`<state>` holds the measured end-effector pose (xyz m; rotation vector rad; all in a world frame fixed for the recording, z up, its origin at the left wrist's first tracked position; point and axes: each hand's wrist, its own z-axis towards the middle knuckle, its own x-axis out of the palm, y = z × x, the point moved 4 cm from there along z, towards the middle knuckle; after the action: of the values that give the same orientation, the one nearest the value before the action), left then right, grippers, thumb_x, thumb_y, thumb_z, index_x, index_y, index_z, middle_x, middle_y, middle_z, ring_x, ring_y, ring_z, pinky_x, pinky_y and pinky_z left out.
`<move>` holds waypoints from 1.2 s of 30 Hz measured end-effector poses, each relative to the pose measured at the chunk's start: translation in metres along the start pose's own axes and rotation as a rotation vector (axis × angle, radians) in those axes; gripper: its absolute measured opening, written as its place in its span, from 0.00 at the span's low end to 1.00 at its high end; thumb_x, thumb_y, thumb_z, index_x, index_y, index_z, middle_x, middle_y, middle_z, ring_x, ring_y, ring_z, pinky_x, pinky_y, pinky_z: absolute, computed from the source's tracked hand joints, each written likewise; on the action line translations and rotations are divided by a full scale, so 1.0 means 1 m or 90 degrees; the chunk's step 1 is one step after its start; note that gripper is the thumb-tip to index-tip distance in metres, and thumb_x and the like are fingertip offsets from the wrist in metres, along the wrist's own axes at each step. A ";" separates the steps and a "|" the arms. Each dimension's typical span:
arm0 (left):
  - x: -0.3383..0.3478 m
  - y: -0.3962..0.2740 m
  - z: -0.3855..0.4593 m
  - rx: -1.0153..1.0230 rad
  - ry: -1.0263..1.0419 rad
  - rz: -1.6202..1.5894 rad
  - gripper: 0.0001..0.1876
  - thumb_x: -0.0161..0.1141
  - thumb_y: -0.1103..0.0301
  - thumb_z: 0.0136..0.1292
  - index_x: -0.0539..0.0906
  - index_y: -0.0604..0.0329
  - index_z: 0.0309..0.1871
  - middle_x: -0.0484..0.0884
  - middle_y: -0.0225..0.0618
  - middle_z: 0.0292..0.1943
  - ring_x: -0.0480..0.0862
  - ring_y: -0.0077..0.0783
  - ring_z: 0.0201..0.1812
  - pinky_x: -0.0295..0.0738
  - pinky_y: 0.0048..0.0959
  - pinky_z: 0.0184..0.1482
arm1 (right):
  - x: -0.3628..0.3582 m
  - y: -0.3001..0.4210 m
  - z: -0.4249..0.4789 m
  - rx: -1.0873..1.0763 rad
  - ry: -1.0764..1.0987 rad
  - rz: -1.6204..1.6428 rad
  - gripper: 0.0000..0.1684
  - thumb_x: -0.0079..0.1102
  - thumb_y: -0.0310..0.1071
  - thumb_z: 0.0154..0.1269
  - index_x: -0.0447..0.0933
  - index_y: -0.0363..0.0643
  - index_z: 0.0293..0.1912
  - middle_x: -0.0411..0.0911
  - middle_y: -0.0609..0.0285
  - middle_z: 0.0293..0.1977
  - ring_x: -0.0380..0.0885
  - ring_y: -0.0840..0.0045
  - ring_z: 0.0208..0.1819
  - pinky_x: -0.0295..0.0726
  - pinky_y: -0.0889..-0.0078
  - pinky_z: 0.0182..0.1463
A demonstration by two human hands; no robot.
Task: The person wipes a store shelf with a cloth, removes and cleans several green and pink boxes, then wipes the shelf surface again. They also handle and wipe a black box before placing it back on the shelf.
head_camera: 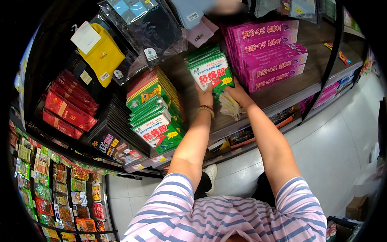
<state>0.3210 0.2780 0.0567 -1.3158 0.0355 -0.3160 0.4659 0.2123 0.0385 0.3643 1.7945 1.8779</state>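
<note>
A stack of green and white glue-board packets (210, 71) stands on the dark shelf, gripped between my two hands. My left hand (205, 96), with a beaded bracelet at its wrist, presses on the stack's near left side. On the right side, my right hand (239, 92) holds the packets' edge. A crumpled pale cloth or glove (230, 106) hangs just below my right hand; whether that hand grips it I cannot tell. Another stack of the same packets (160, 130) leans nearer the shelf's front edge, to the left, before a row of yellow-edged packets (157, 87).
Pink-purple boxes (272, 69) are piled right of my hands. Black packets (118, 136) and red packets (69, 109) stand at the left. Packed socks (102, 54) hang above. The shelf's front edge (272, 121) runs below my forearms. Snack packets (60, 193) hang at the lower left.
</note>
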 end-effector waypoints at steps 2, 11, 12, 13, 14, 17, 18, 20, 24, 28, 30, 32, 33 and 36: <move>0.008 -0.001 -0.001 -0.010 -0.001 0.000 0.43 0.61 0.66 0.62 0.44 0.58 0.73 0.70 0.41 0.59 0.70 0.33 0.57 0.61 0.31 0.60 | -0.011 -0.006 -0.006 -0.011 -0.048 -0.017 0.47 0.58 0.43 0.51 0.51 0.41 0.69 0.67 0.43 0.58 0.68 0.62 0.58 0.66 0.68 0.60; -0.015 0.011 0.008 0.021 -0.059 0.114 0.43 0.63 0.71 0.57 0.47 0.67 0.71 0.70 0.51 0.59 0.72 0.38 0.58 0.63 0.29 0.60 | -0.002 -0.004 -0.041 0.000 -0.034 0.128 0.46 0.56 0.47 0.52 0.54 0.36 0.67 0.63 0.39 0.61 0.65 0.58 0.62 0.63 0.66 0.63; -0.016 0.011 0.007 0.024 -0.057 0.119 0.43 0.62 0.71 0.57 0.47 0.67 0.71 0.70 0.51 0.59 0.72 0.38 0.58 0.64 0.29 0.60 | 0.002 -0.001 -0.043 0.012 -0.010 0.156 0.47 0.56 0.46 0.52 0.53 0.36 0.67 0.63 0.40 0.61 0.65 0.59 0.62 0.63 0.66 0.63; -0.003 0.007 0.004 0.015 -0.047 0.123 0.43 0.62 0.71 0.57 0.48 0.67 0.71 0.70 0.51 0.59 0.73 0.38 0.57 0.64 0.29 0.59 | -0.005 -0.002 -0.040 0.019 0.000 0.183 0.47 0.57 0.46 0.52 0.53 0.36 0.68 0.63 0.41 0.61 0.65 0.60 0.63 0.63 0.67 0.63; 0.010 0.003 -0.001 0.007 -0.036 0.126 0.43 0.62 0.72 0.57 0.48 0.67 0.71 0.70 0.51 0.59 0.73 0.38 0.57 0.64 0.30 0.59 | -0.010 -0.016 -0.024 0.032 -0.014 0.121 0.49 0.58 0.47 0.51 0.51 0.38 0.68 0.63 0.41 0.62 0.64 0.59 0.63 0.63 0.67 0.63; 0.007 0.003 0.002 -0.001 -0.037 0.132 0.42 0.62 0.72 0.57 0.48 0.66 0.71 0.70 0.50 0.59 0.73 0.38 0.56 0.65 0.30 0.59 | -0.001 -0.003 -0.023 -0.001 -0.020 0.000 0.50 0.58 0.47 0.51 0.49 0.40 0.69 0.63 0.40 0.61 0.64 0.57 0.63 0.64 0.66 0.62; 0.001 0.009 0.004 -0.002 -0.039 0.130 0.42 0.62 0.73 0.57 0.49 0.65 0.71 0.70 0.50 0.59 0.73 0.38 0.56 0.65 0.31 0.59 | 0.004 0.000 -0.022 0.033 -0.002 -0.023 0.50 0.57 0.46 0.51 0.47 0.41 0.70 0.62 0.40 0.62 0.63 0.56 0.63 0.64 0.67 0.62; -0.007 0.014 0.016 0.039 -0.048 0.129 0.42 0.62 0.73 0.57 0.49 0.65 0.71 0.70 0.50 0.59 0.73 0.39 0.56 0.64 0.31 0.59 | 0.009 0.010 -0.021 0.023 0.021 -0.031 0.50 0.57 0.46 0.52 0.47 0.41 0.70 0.62 0.40 0.62 0.63 0.56 0.63 0.64 0.66 0.62; 0.002 0.015 0.010 -0.036 -0.048 0.165 0.43 0.63 0.69 0.56 0.49 0.66 0.71 0.65 0.53 0.63 0.69 0.44 0.62 0.61 0.31 0.63 | -0.002 0.008 -0.029 0.040 0.017 -0.031 0.49 0.56 0.45 0.51 0.48 0.40 0.69 0.64 0.39 0.60 0.65 0.55 0.62 0.64 0.65 0.62; -0.005 0.002 0.011 -0.009 -0.066 0.247 0.46 0.63 0.65 0.54 0.46 0.73 0.69 0.54 0.60 0.68 0.54 0.48 0.70 0.48 0.32 0.70 | -0.011 0.001 -0.037 -0.061 -0.125 0.141 0.35 0.58 0.39 0.55 0.65 0.38 0.62 0.71 0.45 0.55 0.70 0.61 0.56 0.68 0.69 0.57; -0.009 -0.014 -0.003 -0.004 -0.083 0.299 0.45 0.62 0.65 0.56 0.46 0.73 0.69 0.52 0.60 0.68 0.51 0.49 0.71 0.46 0.33 0.71 | -0.017 0.005 -0.060 -0.031 -0.110 0.343 0.24 0.55 0.31 0.59 0.71 0.37 0.56 0.76 0.53 0.48 0.73 0.74 0.47 0.71 0.75 0.49; -0.024 -0.024 -0.023 0.023 -0.070 0.273 0.42 0.58 0.66 0.59 0.46 0.72 0.70 0.49 0.59 0.70 0.49 0.49 0.72 0.44 0.32 0.71 | -0.021 0.032 -0.102 0.000 -0.049 0.466 0.21 0.53 0.33 0.61 0.72 0.35 0.53 0.77 0.54 0.44 0.75 0.76 0.43 0.73 0.75 0.47; -0.011 -0.044 -0.047 0.009 -0.021 0.232 0.40 0.57 0.68 0.60 0.46 0.71 0.70 0.48 0.56 0.70 0.48 0.48 0.72 0.44 0.33 0.71 | -0.036 0.031 -0.110 -0.009 -0.046 0.491 0.21 0.53 0.33 0.62 0.72 0.34 0.53 0.78 0.54 0.43 0.76 0.75 0.43 0.74 0.74 0.47; -0.030 -0.106 -0.114 0.260 0.097 0.343 0.34 0.56 0.69 0.59 0.57 0.62 0.69 0.54 0.48 0.70 0.53 0.43 0.71 0.49 0.34 0.70 | -0.035 0.039 -0.146 0.029 0.028 0.606 0.20 0.50 0.34 0.64 0.71 0.32 0.53 0.78 0.52 0.42 0.77 0.72 0.42 0.76 0.72 0.48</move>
<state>0.2468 0.1548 0.1236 -0.8335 0.4251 0.0402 0.4117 0.0704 0.0691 1.3942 1.8431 2.4309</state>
